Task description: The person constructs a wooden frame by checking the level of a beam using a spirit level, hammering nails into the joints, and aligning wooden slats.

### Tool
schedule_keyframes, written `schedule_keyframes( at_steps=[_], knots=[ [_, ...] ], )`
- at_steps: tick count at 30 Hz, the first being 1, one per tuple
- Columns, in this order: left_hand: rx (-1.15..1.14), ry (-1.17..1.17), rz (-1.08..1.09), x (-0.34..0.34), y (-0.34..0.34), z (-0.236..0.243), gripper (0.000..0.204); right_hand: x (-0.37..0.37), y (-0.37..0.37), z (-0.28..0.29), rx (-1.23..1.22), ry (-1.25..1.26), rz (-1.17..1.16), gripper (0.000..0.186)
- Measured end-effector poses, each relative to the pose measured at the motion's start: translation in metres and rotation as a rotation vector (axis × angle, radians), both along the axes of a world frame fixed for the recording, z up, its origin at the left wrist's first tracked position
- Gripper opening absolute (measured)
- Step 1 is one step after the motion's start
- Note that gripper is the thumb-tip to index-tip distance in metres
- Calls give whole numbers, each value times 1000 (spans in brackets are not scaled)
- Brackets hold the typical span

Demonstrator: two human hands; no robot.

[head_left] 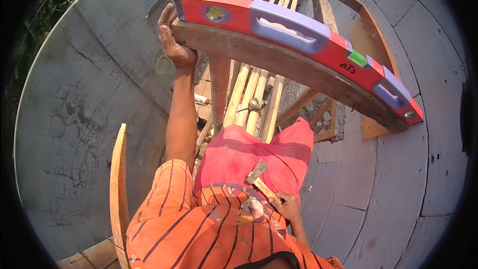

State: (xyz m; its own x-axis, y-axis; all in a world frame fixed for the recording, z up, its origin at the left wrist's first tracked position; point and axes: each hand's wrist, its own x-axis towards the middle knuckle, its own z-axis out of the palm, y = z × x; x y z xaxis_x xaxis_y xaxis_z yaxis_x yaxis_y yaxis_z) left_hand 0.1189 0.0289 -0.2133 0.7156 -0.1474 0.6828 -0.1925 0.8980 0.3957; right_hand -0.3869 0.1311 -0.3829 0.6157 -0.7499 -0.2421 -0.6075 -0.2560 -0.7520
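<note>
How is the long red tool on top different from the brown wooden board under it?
The red spirit level with purple handles is bright plastic with green bubble vials; the dark wooden plank is plain and weathered. The level lies on top and the plank carries it. The left hand grips the plank's end, not the level. Both are long and lie along the same line.

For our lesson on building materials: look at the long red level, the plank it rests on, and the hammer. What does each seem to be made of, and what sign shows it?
Red level: probably painted metal, smooth and glossy, with lilac plastic-looking grips.
Plank: wood, dark, rough and weathered; grain shows. The left hand grips its end.
Hammer, in the right hand: dull grey metal head, pale wooden handle.
</note>
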Motion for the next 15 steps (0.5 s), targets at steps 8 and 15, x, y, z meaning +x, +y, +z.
schedule_keyframes(
  at_steps=[8,15],
  knots=[
    [10,48,-51,-4,7,4,60,1,-28,44,-278,-312,-96,38],
    [35,66,-63,-13,4,9,57,10,-23,68,-371,-64,-34,41]
  ],
)
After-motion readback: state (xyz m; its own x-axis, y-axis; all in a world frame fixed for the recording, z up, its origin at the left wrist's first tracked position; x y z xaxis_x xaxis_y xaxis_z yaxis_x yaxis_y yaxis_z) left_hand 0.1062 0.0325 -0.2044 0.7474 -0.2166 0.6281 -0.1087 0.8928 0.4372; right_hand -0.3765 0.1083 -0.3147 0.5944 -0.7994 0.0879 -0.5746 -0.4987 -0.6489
